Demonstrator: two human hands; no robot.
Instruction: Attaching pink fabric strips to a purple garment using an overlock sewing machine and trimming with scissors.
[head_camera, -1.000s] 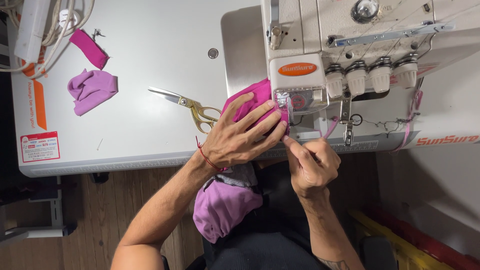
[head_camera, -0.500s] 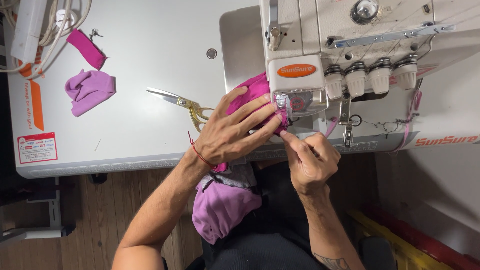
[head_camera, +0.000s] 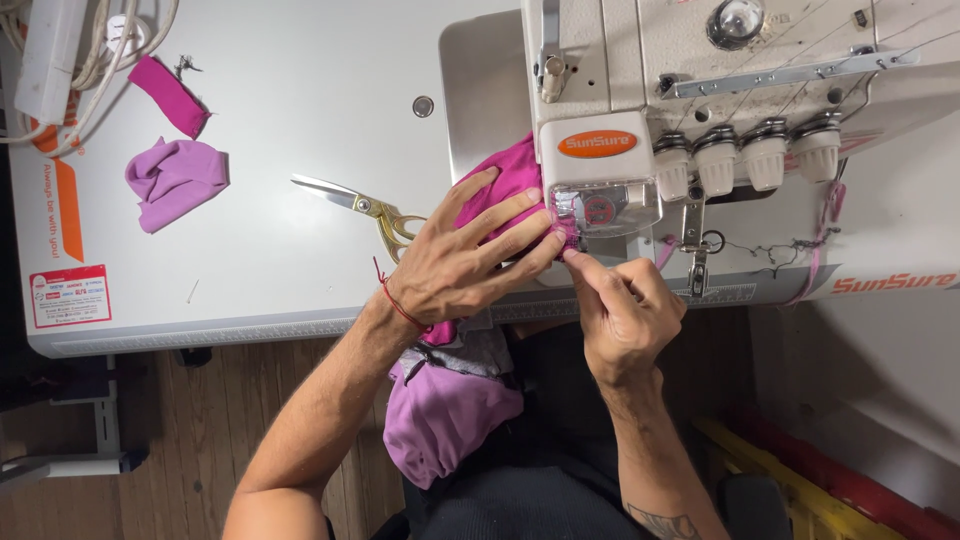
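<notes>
My left hand (head_camera: 465, 262) lies flat with spread fingers on a magenta fabric piece (head_camera: 515, 175), pressing it onto the bed of a white overlock sewing machine (head_camera: 700, 120). The fingertips reach the presser foot area (head_camera: 575, 235). My right hand (head_camera: 620, 310) pinches the fabric's edge just in front of the foot, thumb and forefinger closed on it. The fabric hangs off the table edge into a lilac bundle (head_camera: 445, 415) on my lap.
Gold-handled scissors (head_camera: 355, 203) lie on the white table (head_camera: 280, 120) just left of my left hand. A lilac fabric scrap (head_camera: 175, 180) and a magenta strip (head_camera: 168, 95) sit far left, near a power strip with cables (head_camera: 60, 50). Wooden floor below.
The view has shifted slightly. Both hands stay on the magenta fabric at the presser foot; my left fingers have edged a little closer to the foot.
</notes>
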